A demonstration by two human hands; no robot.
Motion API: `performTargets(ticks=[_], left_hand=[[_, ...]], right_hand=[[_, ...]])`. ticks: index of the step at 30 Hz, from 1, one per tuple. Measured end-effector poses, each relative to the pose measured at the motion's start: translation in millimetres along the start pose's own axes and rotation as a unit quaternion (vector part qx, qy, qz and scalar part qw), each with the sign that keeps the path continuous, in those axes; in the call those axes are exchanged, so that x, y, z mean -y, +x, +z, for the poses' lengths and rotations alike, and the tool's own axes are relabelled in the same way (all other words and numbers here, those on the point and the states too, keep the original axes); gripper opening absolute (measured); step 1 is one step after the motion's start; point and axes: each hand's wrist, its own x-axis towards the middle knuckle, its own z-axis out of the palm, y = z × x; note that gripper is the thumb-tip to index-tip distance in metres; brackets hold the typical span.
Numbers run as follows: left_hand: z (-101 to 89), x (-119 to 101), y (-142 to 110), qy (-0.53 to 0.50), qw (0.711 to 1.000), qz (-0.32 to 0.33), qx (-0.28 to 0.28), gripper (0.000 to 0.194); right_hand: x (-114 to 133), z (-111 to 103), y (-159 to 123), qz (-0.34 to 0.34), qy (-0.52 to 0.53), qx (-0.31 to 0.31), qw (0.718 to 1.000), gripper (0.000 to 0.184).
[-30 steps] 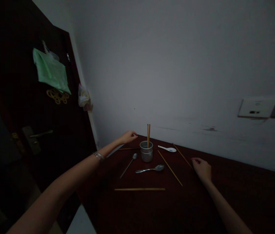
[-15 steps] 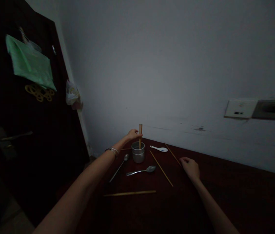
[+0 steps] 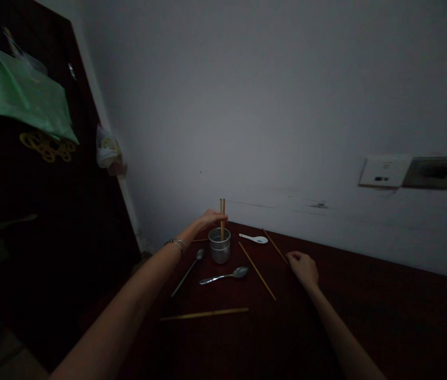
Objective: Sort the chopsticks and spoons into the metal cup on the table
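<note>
My left hand is closed around a pair of chopsticks, held upright with their lower ends inside the mouth of a metal cup. On the right, my right hand rests at the table with its fingers pinched at the near end of a single chopstick; that chopstick lies slanting toward the wall. Between the hands are a white spoon and another chopstick. A metal spoon lies before the cup, and a long-handled spoon is left of it.
One chopstick lies crosswise on the dark red table near me. Part of another stick shows behind my left wrist. A wall with sockets borders the table, and a dark door stands left.
The whole view has shifted slightly, so everything sits a little further left. My left hand still holds the chopsticks at the cup, and my right hand stays by its chopstick.
</note>
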Motion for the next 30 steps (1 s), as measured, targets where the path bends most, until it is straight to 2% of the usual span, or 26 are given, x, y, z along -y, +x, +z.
performTargets(ticks=[5, 10, 13, 17, 19, 21, 23, 25, 28, 30], left_hand=[[-1.7, -6.5, 0.6, -0.060, 0.998, -0.002, -0.028, 0.037], [-1.8, -27.5, 6.0, -0.085, 0.993, 0.013, -0.080, 0.029], [-2.6, -51.1, 3.0, -0.114, 0.986, 0.032, -0.116, 0.026], [-5.3, -93.0, -12.5, -0.135, 0.980, 0.086, -0.116, 0.026], [-4.5, -115.4, -24.0, -0.140, 0.979, 0.110, -0.100, 0.026], [0.3, -136.1, -37.1, -0.131, 0.980, 0.131, -0.075, 0.024], [10.5, -152.4, -50.4, -0.116, 0.981, 0.148, -0.044, 0.022], [25.4, -162.3, -62.0, -0.106, 0.981, 0.161, -0.012, 0.021], [50.7, -164.2, -72.8, -0.088, 0.979, 0.182, 0.018, 0.024], [64.3, -159.3, -74.6, -0.079, 0.977, 0.197, 0.013, 0.026]], right_hand=[[-3.0, 2.1, 1.7, 0.000, 0.006, -0.006, 1.000, 0.035], [-10.1, 6.3, 7.1, -0.032, 0.090, -0.045, 0.994, 0.036], [-14.6, 5.8, 13.0, -0.023, 0.162, -0.072, 0.984, 0.035], [-12.5, -7.8, 22.5, -0.016, 0.253, -0.134, 0.958, 0.039], [-1.1, -21.9, 24.2, -0.017, 0.285, -0.155, 0.946, 0.041], [20.6, -39.8, 19.8, -0.024, 0.316, -0.154, 0.936, 0.044], [51.4, -59.0, 7.3, -0.046, 0.371, -0.124, 0.919, 0.045], [86.2, -76.0, -12.3, -0.093, 0.415, -0.056, 0.903, 0.041], [129.5, -90.6, -44.8, -0.153, 0.466, 0.101, 0.865, 0.036], [145.1, -92.1, -60.4, -0.172, 0.489, 0.194, 0.833, 0.036]])
